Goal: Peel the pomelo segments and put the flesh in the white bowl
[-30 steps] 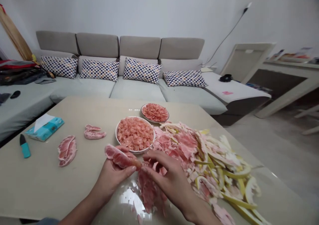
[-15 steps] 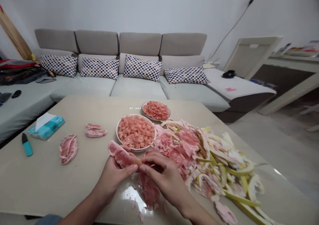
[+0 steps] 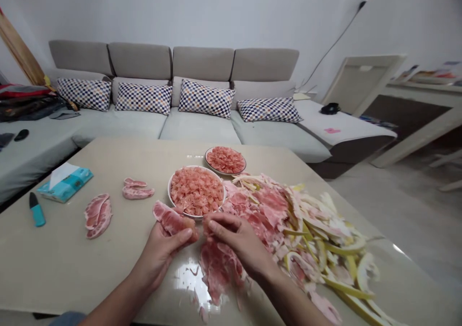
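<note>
My left hand is closed around a pink pomelo segment, its thumb pressing on the right end where bare flesh shows. A small piece of pomelo flesh sits between the thumb and fingers of my right hand, a short gap from the segment. Just beyond both hands stands a white bowl heaped with peeled pomelo flesh. Torn pink membrane lies on the table under my right hand.
Behind the bowl is a dark-rimmed plate of flesh. Peel strips and membranes spread to the right. To the left lie unpeeled segments, smaller segments, a tissue pack and a teal-handled knife. A sofa stands behind the table.
My hands have drawn apart. A piece of flesh has come off the segment and is now in my right hand, while the segment stays in my left, slightly further left.
</note>
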Action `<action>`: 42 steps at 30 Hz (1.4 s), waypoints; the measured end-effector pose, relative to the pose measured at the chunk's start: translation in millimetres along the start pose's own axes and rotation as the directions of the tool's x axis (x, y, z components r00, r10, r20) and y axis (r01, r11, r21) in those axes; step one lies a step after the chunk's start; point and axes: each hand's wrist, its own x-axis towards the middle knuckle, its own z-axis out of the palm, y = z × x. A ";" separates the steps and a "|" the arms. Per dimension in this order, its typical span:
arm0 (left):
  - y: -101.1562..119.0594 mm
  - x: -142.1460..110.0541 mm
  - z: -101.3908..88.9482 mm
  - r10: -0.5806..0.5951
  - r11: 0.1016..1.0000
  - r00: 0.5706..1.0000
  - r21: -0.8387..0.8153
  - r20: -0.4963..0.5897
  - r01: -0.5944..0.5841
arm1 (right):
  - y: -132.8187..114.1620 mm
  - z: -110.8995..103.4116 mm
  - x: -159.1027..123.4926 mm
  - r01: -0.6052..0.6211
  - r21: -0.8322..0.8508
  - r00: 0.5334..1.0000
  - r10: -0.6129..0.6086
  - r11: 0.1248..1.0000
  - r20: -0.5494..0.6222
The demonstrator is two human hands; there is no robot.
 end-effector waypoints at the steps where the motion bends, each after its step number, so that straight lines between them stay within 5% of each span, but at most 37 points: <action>1: -0.2 1.0 -0.8 -0.005 1.000 1.000 0.006 -0.007 0.005 | -2.4 -3.0 7.9 0.066 -0.124 0.997 -0.071 0.990 -0.038; 4: -1.7 5.3 -4.2 -0.022 0.999 1.000 0.025 -0.017 0.022 | -9.7 -12.6 40.5 0.259 -0.495 0.925 -0.361 0.829 -0.121; 8: -2.4 11.0 -8.1 -0.039 0.999 0.995 0.027 -0.091 0.042 | -17.2 -20.7 74.1 0.309 -0.594 0.883 -0.456 0.742 -0.111; 12: -0.3 11.0 -7.8 -0.032 0.999 0.991 0.024 -0.132 0.036 | -23.2 -18.9 58.4 0.346 -0.639 0.856 -0.510 0.687 -0.086; 18: -2.4 0.7 -1.4 0.028 0.996 0.999 0.081 0.045 -0.032 | -12.8 1.4 -3.8 0.175 -0.436 0.979 -0.205 0.883 -0.022; 32: -5.7 -1.5 -4.7 0.092 0.953 0.988 0.278 0.124 -0.123 | -12.7 13.7 -16.8 0.220 -0.390 0.974 -0.223 0.894 0.038; 42: -5.8 -1.8 -4.1 0.105 0.955 0.984 0.262 0.145 -0.140 | -10.4 10.2 -15.6 0.205 -0.316 0.979 -0.192 0.926 0.072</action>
